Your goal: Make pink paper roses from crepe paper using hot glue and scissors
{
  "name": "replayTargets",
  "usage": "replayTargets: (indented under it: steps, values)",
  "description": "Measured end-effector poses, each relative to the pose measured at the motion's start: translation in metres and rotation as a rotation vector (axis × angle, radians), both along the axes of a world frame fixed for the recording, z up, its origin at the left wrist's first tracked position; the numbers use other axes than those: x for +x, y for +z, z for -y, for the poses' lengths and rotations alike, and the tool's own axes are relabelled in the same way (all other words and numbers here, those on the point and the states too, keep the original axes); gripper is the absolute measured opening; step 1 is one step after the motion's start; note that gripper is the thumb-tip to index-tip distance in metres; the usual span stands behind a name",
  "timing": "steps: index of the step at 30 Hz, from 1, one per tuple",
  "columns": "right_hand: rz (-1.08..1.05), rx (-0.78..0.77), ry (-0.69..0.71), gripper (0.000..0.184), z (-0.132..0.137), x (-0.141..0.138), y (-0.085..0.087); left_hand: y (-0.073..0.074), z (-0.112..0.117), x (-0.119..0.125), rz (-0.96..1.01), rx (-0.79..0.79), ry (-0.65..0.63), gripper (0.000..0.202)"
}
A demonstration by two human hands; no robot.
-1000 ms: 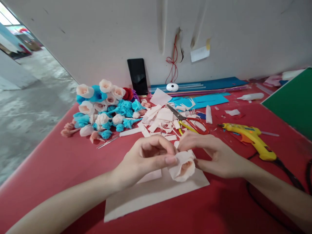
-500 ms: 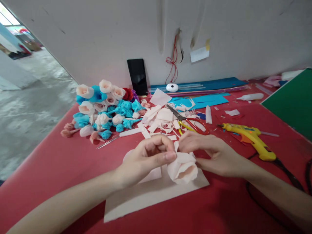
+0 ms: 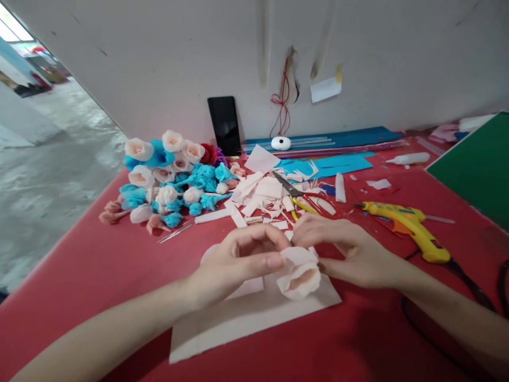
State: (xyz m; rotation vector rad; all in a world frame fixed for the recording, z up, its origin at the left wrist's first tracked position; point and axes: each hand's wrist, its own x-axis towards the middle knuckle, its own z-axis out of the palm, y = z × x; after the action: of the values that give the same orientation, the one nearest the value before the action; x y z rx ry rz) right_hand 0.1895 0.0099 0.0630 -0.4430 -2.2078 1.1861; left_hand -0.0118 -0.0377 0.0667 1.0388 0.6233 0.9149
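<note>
Between my two hands is a pale peach paper flower [image 3: 300,278], its opening tipped toward me. My left hand [image 3: 246,257] pinches the flower's left edge between thumb and fingers. On the other side, my right hand [image 3: 345,249] has its fingers closed behind the flower at its base; the fingertips are partly hidden. Beneath both hands lies a flat cream sheet [image 3: 238,329] on the red tabletop, with smaller pale paper pieces [image 3: 250,286] on top of it.
Pale paper scraps [image 3: 262,191] and red-handled scissors [image 3: 306,196] lie just beyond my hands. A yellow glue gun [image 3: 409,223] rests to the right, its cord trailing. Finished paper flowers [image 3: 175,175] are heaped at left. A phone [image 3: 225,126] leans on the wall.
The flower has shifted and turned slightly to the right. My left thumb and fingers have moved a little along its edge; the right hand stays almost in place.
</note>
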Motion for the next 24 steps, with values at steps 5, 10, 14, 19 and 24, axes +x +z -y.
replayTargets:
  steps: [5,10,14,19,24]
  values:
    - [0.016,-0.004,0.008,0.016,0.001,0.0,0.0,0.002,0.0,0.001,-0.014,0.036,-0.04,0.015]
    - [0.032,-0.025,0.029,0.016,0.001,0.0,0.001,0.003,0.001,0.0,-0.086,0.042,-0.047,0.014]
    - [0.028,-0.018,0.026,0.013,-0.001,0.001,0.001,0.001,0.002,-0.001,-0.138,0.02,-0.027,0.017]
    - [0.024,-0.014,0.002,0.015,-0.001,0.002,0.0,-0.004,-0.004,-0.005,-0.096,0.124,0.116,0.017]
    - [0.028,0.029,-0.043,0.02,0.001,0.002,-0.001,-0.008,-0.009,-0.011,-0.284,0.608,-0.014,0.056]
